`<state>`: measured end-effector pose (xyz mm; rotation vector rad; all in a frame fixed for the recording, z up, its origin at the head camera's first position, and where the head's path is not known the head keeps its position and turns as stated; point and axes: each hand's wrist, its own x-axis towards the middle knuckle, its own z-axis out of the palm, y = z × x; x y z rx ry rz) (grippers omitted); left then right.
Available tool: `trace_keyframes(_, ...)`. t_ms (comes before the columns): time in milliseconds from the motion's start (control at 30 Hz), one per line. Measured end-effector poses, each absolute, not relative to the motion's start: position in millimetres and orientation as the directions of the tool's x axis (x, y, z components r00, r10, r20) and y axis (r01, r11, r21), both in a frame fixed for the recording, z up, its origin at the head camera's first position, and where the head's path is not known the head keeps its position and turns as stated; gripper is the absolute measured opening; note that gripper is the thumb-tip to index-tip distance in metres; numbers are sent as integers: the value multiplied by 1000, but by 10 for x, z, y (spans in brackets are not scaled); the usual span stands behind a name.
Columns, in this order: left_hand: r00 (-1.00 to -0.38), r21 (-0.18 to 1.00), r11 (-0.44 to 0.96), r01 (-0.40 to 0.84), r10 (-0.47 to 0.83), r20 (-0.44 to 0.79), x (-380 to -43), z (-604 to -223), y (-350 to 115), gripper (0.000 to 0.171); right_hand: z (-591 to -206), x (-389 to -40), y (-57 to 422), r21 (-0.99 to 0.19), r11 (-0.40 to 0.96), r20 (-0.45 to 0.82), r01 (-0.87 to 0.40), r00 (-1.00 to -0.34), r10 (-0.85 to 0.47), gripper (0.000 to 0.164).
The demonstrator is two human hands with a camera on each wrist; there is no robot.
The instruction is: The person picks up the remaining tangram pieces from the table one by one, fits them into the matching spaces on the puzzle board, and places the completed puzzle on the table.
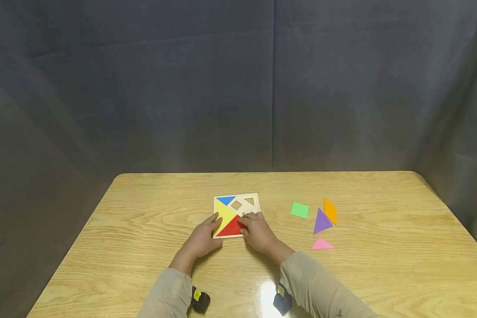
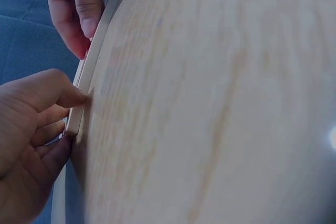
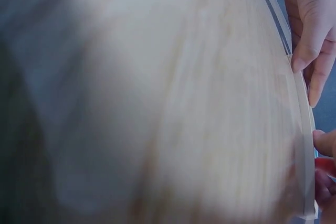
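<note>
Puzzle board: a pale wooden board (image 1: 244,208) lies on the wood-grain counter (image 1: 123,229), between the two hands.
Left hand: the left hand (image 1: 202,237) grips the board's near left corner; its fingers reach over the edge beside the yellow triangle (image 1: 224,213), with the thumb at the near side.
Right hand: the fingers of the right hand (image 1: 259,232) are drawn narrow, holding the red triangle (image 1: 230,227) by its right end, at the board's near right part.
Red triangle: it lies over the near part of the board, alongside the yellow one; with the fingers in the way, it is hard to say whether it sits fully flat.
Blue triangle: the small blue triangle (image 1: 225,200) sits in the board's far left corner.
Bare cut-outs: a diamond and a triangle show in the far right part.
Loose pieces: right of the board lie a green square (image 1: 300,210), a purple triangle (image 1: 322,222), an orange parallelogram (image 1: 331,212) just beside the purple, and a pink triangle (image 1: 322,244) nearest the person.
Backdrop: a dark curtain (image 1: 175,88) hangs behind the counter.
</note>
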<state>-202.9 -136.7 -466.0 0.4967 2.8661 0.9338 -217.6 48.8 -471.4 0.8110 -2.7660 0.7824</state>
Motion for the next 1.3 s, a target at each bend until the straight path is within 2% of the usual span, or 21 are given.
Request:
trace_keyframes(467, -948, 605, 749, 269, 317, 28, -2028, -4631, -1391, 60, -4658, -2206, 547, -527, 654, 233, -542, -833, -503, 24)
trace_keyframes(900, -941, 610, 737, 290, 337, 40, -2023, -4654, -1388, 59, -4617, -2177, 648, -526, 661, 195, -535, -832, -519, 22)
trace_keyframes(1300, -946, 615, 740, 272, 323, 29, -2019, -4655, -1358, 60, -4577, -2163, 726, -553, 642, 222, -531, -837, -501, 20)
